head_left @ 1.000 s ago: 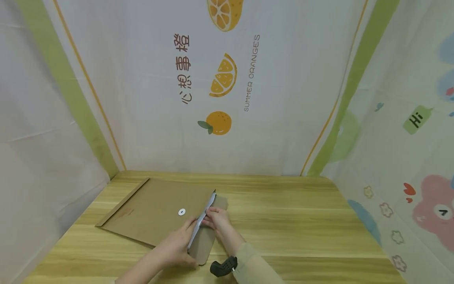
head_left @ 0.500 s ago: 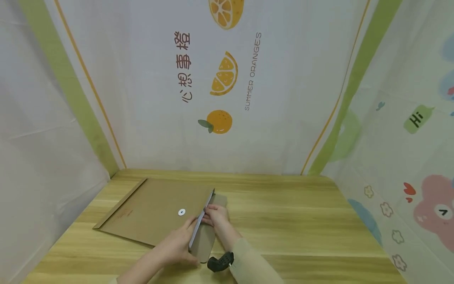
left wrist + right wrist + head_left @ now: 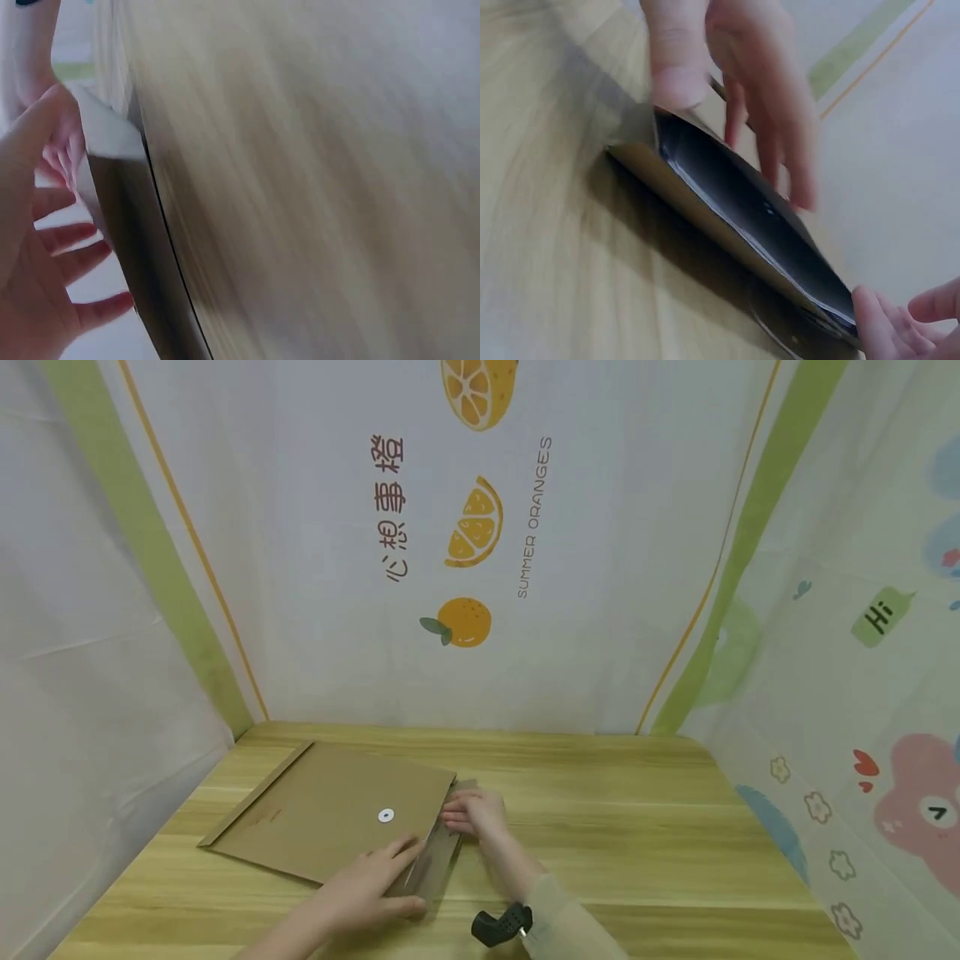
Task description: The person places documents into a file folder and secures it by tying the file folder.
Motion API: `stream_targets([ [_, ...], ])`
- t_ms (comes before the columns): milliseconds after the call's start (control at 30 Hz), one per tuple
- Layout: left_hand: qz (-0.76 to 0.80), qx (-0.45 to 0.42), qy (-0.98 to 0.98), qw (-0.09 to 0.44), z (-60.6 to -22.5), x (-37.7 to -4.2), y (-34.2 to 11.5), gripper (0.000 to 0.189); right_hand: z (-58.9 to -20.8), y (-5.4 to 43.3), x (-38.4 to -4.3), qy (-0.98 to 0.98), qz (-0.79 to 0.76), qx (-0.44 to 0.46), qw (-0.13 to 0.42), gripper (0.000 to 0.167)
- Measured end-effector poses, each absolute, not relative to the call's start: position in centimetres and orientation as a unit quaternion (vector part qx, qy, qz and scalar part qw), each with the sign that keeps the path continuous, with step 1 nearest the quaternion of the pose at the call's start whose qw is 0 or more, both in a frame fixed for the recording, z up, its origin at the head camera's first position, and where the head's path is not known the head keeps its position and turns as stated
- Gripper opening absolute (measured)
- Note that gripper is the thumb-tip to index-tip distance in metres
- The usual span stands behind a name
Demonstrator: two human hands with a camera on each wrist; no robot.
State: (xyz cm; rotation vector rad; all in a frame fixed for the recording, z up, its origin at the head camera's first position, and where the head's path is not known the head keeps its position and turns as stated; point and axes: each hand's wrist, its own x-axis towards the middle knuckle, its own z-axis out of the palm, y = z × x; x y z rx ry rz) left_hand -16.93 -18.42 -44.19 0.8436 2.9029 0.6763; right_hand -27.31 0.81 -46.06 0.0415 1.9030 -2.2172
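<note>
A brown kraft-paper document envelope [image 3: 337,802] with a white round button lies on the table, its mouth facing right and its flap [image 3: 435,872] laid out beyond it. My left hand [image 3: 367,885] rests at the near end of the mouth, fingers extended over the upper face. In the right wrist view, the left thumb touches the mouth's near corner. My right hand [image 3: 480,818] is at the far end, straight fingers touching the mouth's edge. In the right wrist view, the mouth [image 3: 742,210] gapes, dark inside with a shiny pale edge; its contents cannot be made out.
The wood-grain table [image 3: 637,843] extends to the right of the envelope. White cloth walls [image 3: 585,643] with printed oranges and cartoons stand behind and at both sides. A black device [image 3: 498,927] is strapped at the right wrist.
My right hand has moved slightly right and away from the mouth. The left fingers have spread and loosened on the upper face. The pale strip at the mouth shows less. The envelope stays put.
</note>
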Motion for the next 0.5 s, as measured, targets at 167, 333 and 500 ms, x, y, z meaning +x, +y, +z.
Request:
stream_targets([
  [167,0.237,0.280,0.930,0.002,-43.9,-17.4,-20.4,0.051,-44.1,2.5,-26.0,0.646,-0.758,0.050,0.075,0.030],
  [333,0.268,0.258,0.928,-0.016,-43.0,-18.3,-22.9,0.038,-45.4,3.9,-26.2,0.674,-0.731,0.063,0.086,0.043],
  [500,0.272,0.207,0.939,-0.047,-42.2,-19.2,-25.5,0.034,-45.0,4.9,-25.0,0.631,-0.759,0.045,0.157,0.059],
])
